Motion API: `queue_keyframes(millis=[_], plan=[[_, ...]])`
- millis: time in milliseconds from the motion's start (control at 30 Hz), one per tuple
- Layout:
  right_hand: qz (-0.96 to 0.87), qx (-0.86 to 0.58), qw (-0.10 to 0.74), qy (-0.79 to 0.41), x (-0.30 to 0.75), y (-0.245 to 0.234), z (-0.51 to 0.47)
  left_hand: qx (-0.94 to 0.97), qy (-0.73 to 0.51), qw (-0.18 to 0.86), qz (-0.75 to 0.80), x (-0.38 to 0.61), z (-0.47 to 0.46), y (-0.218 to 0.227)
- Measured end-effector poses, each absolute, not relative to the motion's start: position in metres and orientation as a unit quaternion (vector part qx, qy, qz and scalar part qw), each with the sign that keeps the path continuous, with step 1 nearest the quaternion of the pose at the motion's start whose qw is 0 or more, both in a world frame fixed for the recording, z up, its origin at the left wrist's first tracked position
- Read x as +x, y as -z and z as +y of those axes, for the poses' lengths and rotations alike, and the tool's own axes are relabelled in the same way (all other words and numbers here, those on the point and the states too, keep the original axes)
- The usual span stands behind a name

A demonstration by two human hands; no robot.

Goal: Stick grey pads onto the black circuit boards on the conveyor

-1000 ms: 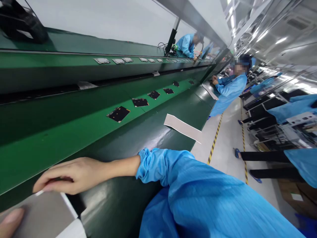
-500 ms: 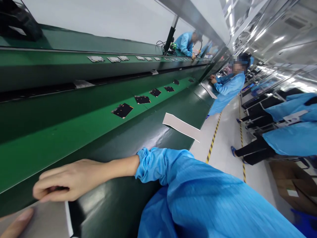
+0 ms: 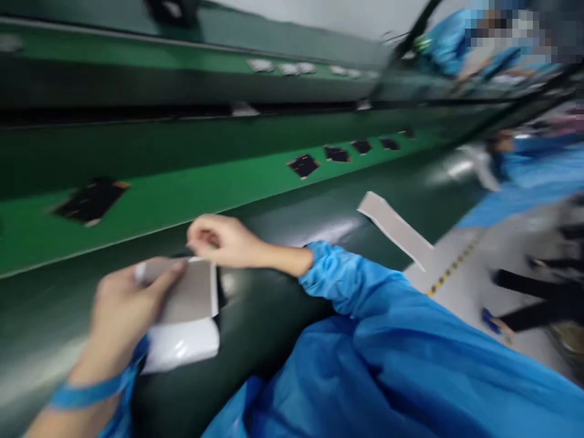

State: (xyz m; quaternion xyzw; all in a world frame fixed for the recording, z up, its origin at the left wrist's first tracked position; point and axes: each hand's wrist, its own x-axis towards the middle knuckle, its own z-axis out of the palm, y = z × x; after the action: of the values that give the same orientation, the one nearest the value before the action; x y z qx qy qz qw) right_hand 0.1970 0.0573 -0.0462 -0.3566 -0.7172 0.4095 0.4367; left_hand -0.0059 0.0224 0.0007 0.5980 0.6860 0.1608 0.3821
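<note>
My left hand (image 3: pixel 125 301) grips a grey-beige sheet (image 3: pixel 189 295) with white edges, its thumb lying on top. The sheet's near end curls over into a glossy white flap (image 3: pixel 182 344). At the sheet's far edge is my right hand (image 3: pixel 225 240), fingers curled together in a pinch; whatever is between the fingertips is hidden. Beyond both hands, a thin black board (image 3: pixel 93 201) lies on the green belt (image 3: pixel 219 191), blurred. Several similar boards, such as a black board (image 3: pixel 303 165), lie further along to the right.
A long grey-beige strip (image 3: pixel 396 228) lies on the dark green worktop (image 3: pixel 292 213), its end over the edge. Small silvery parts (image 3: pixel 260 65) line a raised back ledge. Co-workers in blue smocks (image 3: pixel 542 158) are to the right, beside a floor with yellow-black tape (image 3: pixel 454 264).
The view has swung left, so the scene sits further right. My left hand and most of the sheet now show, and another black board appears at the left. My right hand stays closed.
</note>
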Motion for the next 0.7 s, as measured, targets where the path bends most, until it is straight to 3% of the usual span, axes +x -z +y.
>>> queue_keyframes(millis=[267,700], plan=[[-0.657,-0.364,0.400,-0.524,0.197,0.045,0.053,0.579,-0.276,0.457,0.616,-0.010,0.017,0.016],[-0.761,-0.337,0.379,-0.405,0.197,0.046,0.043,0.576,-0.272,0.489,0.596,-0.011,0.017,0.013]])
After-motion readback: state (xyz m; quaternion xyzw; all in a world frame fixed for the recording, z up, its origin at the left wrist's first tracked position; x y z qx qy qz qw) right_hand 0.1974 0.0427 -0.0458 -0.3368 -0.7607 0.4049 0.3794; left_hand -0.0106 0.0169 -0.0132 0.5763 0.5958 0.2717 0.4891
